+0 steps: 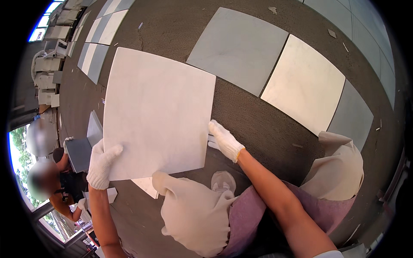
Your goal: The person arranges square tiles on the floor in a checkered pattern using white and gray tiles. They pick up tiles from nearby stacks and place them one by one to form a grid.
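Observation:
A large square white tile is raised in front of me, tilted with its broad face toward me. My left hand, in a white knit glove, grips its lower left corner, thumb on the face and fingers hidden behind. My right hand, gloved too, is at the tile's right edge with fingers stretched out; whether it bears any weight I cannot tell. On the floor beyond lie a grey tile, a cream-white tile and another grey tile, edge to edge in a row.
Two people at the left, one holding dark grey tiles, wear gloves. Striped tile panels lie far left. Larger grey slabs line the far right. Small chips, such as one, dot the dark floor. My covered knees are close below.

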A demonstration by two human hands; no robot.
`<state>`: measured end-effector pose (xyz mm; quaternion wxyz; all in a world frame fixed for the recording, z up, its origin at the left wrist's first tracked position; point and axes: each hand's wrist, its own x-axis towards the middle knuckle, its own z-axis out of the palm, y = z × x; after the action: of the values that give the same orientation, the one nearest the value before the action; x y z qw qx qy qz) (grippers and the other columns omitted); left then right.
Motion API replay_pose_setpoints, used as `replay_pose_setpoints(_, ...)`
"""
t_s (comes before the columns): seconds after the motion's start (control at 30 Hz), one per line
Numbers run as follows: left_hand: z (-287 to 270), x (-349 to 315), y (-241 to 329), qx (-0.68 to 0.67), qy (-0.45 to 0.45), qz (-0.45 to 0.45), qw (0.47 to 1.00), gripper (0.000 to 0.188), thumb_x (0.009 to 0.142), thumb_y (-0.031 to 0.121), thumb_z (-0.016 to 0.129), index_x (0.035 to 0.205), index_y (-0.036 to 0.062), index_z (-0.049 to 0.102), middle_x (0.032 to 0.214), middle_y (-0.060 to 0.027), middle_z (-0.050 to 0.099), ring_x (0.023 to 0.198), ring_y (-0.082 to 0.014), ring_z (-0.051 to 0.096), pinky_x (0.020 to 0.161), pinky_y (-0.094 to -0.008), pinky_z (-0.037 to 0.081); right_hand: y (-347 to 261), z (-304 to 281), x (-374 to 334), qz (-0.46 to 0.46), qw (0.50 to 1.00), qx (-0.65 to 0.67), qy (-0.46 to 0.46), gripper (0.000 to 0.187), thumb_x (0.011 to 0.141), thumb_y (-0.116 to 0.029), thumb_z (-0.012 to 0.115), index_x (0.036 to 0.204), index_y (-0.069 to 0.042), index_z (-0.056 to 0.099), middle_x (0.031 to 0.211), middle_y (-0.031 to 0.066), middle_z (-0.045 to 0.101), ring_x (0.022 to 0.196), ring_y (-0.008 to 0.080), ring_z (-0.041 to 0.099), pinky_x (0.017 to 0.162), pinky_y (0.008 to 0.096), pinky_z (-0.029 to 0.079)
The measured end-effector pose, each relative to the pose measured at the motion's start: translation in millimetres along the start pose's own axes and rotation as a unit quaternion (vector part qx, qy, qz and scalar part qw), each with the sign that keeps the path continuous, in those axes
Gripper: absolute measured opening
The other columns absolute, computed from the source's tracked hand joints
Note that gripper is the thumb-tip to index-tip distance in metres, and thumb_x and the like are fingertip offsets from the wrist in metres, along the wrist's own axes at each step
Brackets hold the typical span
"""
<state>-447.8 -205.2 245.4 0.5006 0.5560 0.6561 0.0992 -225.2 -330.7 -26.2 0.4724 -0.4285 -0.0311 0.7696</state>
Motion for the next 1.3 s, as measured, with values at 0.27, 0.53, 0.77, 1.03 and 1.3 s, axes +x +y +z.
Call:
replay_pose_setpoints(0.27,43.8,57.0,-66.9,0.055,-0.104,-0.045,0.992,0.053,0.082,0.024,0.072,0.123,-0.0045,0.054,0.112,-0.0084,0.063,0.101,-0.0142,0.059,0.090,-0.0303,0.048,-4.5,-29.2,-18.8,-0.114,0.959,0.019,0.258,0.040,0.093,-0.027,0.055,0.118,0.004,0.054,0.109,0.0108,0.062,0.096,0.0177,0.056,0.086,0.0326,0.046)
replay_pose_setpoints(0.53,70.5,117.6,-186.4,-0.005,-0.014,-0.087,0.996,0.043,0.090,0.038,0.066,0.106,-0.0012,0.062,0.098,-0.0023,0.061,0.090,-0.0104,0.054,0.079,-0.0267,0.046,32.0,-36.3,-27.9,-0.149,0.932,-0.124,0.307,0.037,0.094,-0.030,0.053,0.112,0.002,0.056,0.104,0.0168,0.064,0.096,0.0237,0.060,0.087,0.0365,0.046)
replay_pose_setpoints(0.77,97.3,154.3,-196.3,0.008,0.119,-0.026,0.993,0.049,0.091,0.051,0.062,0.078,0.0032,0.066,0.071,0.0052,0.054,0.067,-0.0066,0.043,0.061,-0.0246,0.037,15.8,-60.9,-32.4,-0.040,0.907,-0.326,0.265,0.054,0.090,-0.048,0.056,0.109,0.002,0.062,0.104,0.0249,0.066,0.100,0.0375,0.062,0.087,0.0418,0.047)
replay_pose_setpoints(1.03,101.8,195.3,-207.9,0.024,0.128,0.014,0.991,0.052,0.091,0.050,0.062,0.067,0.0034,0.060,0.065,0.0058,0.047,0.064,-0.0073,0.038,0.058,-0.0278,0.034,1.6,-69.4,-20.5,0.004,0.878,-0.410,0.247,0.060,0.087,-0.055,0.055,0.105,0.001,0.064,0.109,0.0267,0.065,0.104,0.0422,0.060,0.088,0.0465,0.046)
replay_pose_setpoints(1.3,105.3,215.9,-197.0,0.117,0.137,0.015,0.983,0.057,0.090,0.053,0.060,0.070,-0.0008,0.060,0.065,-0.0016,0.050,0.064,-0.0111,0.042,0.060,-0.0306,0.037,2.1,-78.6,-0.5,0.030,0.865,-0.440,0.239,0.059,0.085,-0.056,0.055,0.101,0.001,0.064,0.107,0.0269,0.065,0.102,0.0421,0.060,0.086,0.0471,0.047)
